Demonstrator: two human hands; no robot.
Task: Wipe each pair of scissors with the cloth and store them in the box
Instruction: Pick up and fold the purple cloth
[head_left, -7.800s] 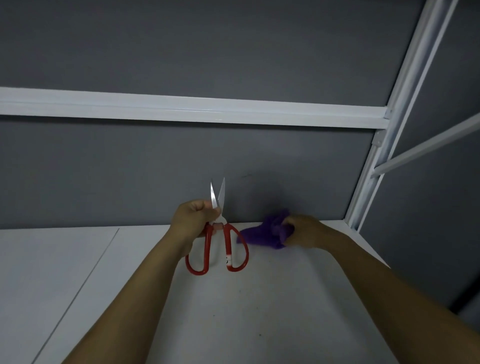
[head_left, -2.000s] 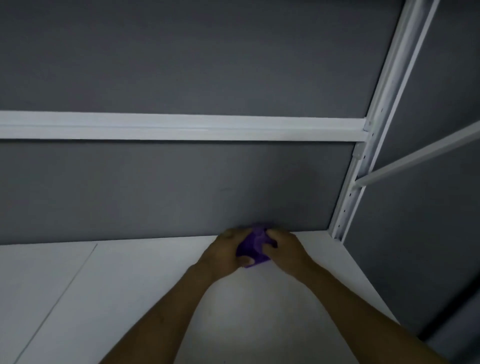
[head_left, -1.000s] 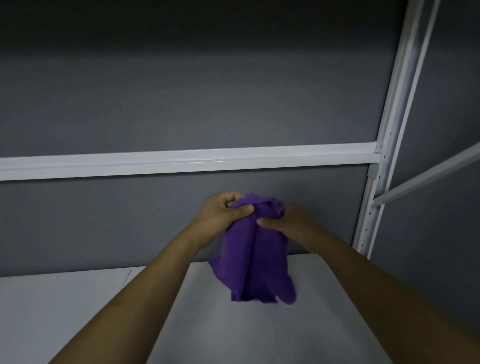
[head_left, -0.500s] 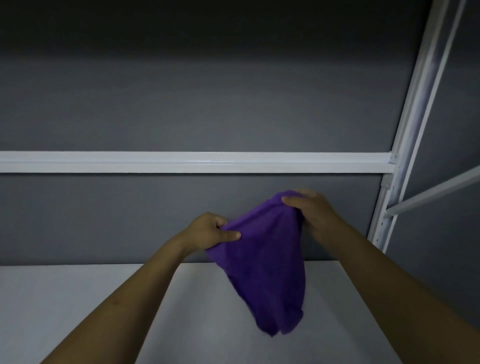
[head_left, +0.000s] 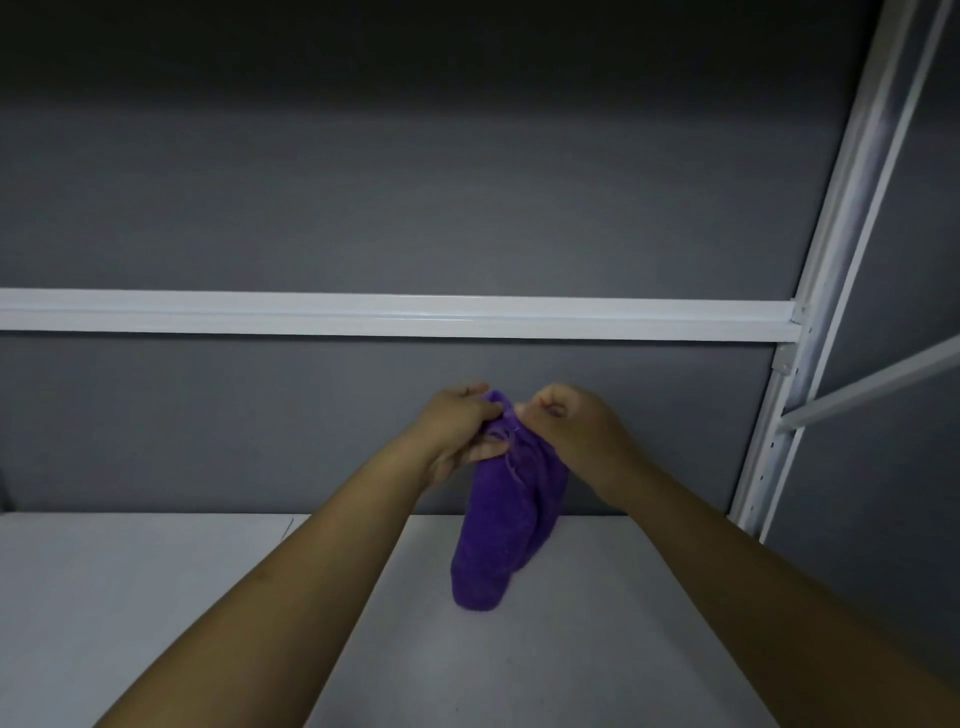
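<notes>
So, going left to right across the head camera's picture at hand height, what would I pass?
left hand → purple cloth → right hand → white rack post

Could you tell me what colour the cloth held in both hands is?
The cloth is plain purple, seen best in the head view.

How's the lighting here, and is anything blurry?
Head view: dim, the grey wall fading to near black at the top; the white horizontal metal rail shows a faint sheen; the purple fleecy cloth, left hand and right hand look fairly sharp.
</notes>
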